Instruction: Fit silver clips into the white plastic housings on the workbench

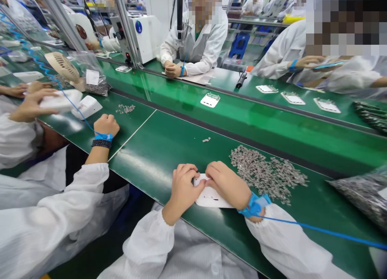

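A white plastic cover [213,200] with small slots lies flat on the green bench in front of me. My left hand [185,190] is closed round its left edge, thumb resting on top. Over the cover's far part, my right hand [228,182] bends down with its fingertips pinched together; whatever they hold is hidden. A blue wrist strap with a cord circles my right wrist. Just beyond that hand spreads a pile of small metal pieces [266,170]. A few more metal pieces [206,139] lie apart, farther forward.
A green conveyor belt [169,91] carries a white cover with a circuit board [210,100]. At right lies a plastic bag of metal parts [363,194]. A co-worker's fist [106,125] rests on the bench at left. Other people sit across the line.
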The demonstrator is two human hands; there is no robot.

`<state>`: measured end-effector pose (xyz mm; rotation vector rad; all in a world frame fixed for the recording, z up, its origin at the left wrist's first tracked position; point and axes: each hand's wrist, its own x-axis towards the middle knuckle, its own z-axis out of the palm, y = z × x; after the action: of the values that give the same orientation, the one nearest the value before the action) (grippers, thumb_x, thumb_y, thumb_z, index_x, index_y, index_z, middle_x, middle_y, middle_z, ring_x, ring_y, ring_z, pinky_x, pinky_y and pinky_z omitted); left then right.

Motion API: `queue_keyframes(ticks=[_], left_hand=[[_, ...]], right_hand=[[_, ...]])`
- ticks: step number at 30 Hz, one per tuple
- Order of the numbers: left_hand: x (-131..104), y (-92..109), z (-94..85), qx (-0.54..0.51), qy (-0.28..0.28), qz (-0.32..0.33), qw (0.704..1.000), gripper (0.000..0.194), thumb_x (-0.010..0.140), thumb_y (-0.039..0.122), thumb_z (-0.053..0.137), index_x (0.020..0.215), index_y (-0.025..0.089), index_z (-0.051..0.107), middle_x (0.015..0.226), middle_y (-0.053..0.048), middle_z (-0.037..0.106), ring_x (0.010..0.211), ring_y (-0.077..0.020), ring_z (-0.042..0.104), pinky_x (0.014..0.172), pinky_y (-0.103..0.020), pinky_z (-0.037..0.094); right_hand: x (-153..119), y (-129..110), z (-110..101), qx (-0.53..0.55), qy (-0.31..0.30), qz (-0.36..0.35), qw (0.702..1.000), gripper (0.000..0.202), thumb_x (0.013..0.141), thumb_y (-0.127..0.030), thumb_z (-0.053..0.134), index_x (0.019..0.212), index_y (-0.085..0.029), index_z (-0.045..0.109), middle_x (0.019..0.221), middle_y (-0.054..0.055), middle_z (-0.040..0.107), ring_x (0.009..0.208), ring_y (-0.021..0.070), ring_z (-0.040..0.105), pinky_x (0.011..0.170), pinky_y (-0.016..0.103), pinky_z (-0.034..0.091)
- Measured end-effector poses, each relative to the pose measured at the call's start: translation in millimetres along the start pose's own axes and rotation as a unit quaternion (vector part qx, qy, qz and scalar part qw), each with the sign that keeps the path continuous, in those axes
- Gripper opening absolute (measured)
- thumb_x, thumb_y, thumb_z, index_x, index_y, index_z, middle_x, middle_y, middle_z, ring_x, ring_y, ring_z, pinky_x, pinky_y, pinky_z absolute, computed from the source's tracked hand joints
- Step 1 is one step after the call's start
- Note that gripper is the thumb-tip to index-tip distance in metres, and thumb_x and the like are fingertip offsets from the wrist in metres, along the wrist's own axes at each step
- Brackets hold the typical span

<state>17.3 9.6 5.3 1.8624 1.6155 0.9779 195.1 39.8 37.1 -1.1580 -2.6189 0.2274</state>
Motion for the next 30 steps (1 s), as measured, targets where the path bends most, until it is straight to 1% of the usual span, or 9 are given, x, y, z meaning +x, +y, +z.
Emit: queue_keyframes(ticks=[3,6,9,12,16,23,30], left_hand=[[-1,-2,1.0,-0.007,-0.002,0.009,1.0,0.01,0.081,0.018,0.074,0.08,0.021,0.064,0.104,0.001,0.069,0.106,-0.0206,0.056,0.092,-0.041,0.043],[-1,-2,-0.6,-0.01,-0.01,0.015,1.0,0.011,0.082,0.019,0.073,0.081,0.021,0.063,0.104,0.002,0.069,0.105,-0.02,0.056,0.091,-0.04,0.041],[-1,-1,-2.5,-0.01,-0.023,0.012,1.0,0.012,0.083,0.019,0.072,0.079,0.021,0.061,0.103,0.002,0.069,0.105,-0.0199,0.056,0.09,-0.04,0.04],[0,0,-2.9,-0.009,-0.023,0.012,1.0,0.015,0.083,0.018,0.072,0.078,0.02,0.058,0.102,0.003,0.07,0.104,-0.0192,0.056,0.089,-0.039,0.039],[1,-1,-1.8,-0.009,-0.015,0.015,1.0,0.018,0.082,0.017,0.073,0.076,0.02,0.056,0.1,0.004,0.069,0.102,-0.0181,0.055,0.089,-0.038,0.037],[1,1,-2.4,-0.004,-0.016,0.019,1.0,0.02,0.081,0.016,0.073,0.074,0.019,0.053,0.098,0.004,0.068,0.101,-0.0181,0.056,0.086,-0.037,0.036],[2,1,-2.1,-0.007,-0.019,0.019,1.0,0.019,0.081,0.016,0.072,0.075,0.019,0.055,0.097,0.003,0.068,0.1,-0.0188,0.057,0.085,-0.037,0.036]], right_hand=[[-14,-1,-7,0.024,0.021,-0.011,0.999,0.009,0.091,-0.02,0.068,0.089,-0.013,0.062,0.104,0.01,0.059,0.098,0.0233,0.053,0.084,0.037,0.046],[-31,-1,-14,0.035,0.036,-0.025,0.998,0.015,0.097,-0.028,0.06,0.1,-0.016,0.069,0.116,0.011,0.059,0.108,0.0265,0.051,0.09,0.042,0.044],[-40,-1,-15,0.045,0.059,-0.031,0.997,0.019,0.099,-0.024,0.056,0.111,-0.018,0.07,0.123,0.012,0.058,0.114,0.028,0.05,0.092,0.046,0.042],[-40,0,-10,0.068,0.078,-0.023,0.994,0.02,0.099,-0.019,0.055,0.112,-0.017,0.07,0.124,0.013,0.058,0.114,0.0279,0.049,0.092,0.047,0.042],[-38,0,-6,0.088,0.08,-0.011,0.993,0.021,0.099,-0.019,0.055,0.112,-0.019,0.071,0.123,0.012,0.058,0.112,0.0277,0.048,0.091,0.047,0.042],[-40,0,-6,0.093,0.091,-0.01,0.991,0.023,0.097,-0.017,0.057,0.116,-0.02,0.07,0.123,0.013,0.058,0.112,0.0278,0.047,0.091,0.048,0.042],[-39,0,-6,0.091,0.081,-0.013,0.993,0.023,0.097,-0.018,0.057,0.115,-0.02,0.071,0.123,0.013,0.057,0.112,0.0276,0.047,0.092,0.048,0.042]])
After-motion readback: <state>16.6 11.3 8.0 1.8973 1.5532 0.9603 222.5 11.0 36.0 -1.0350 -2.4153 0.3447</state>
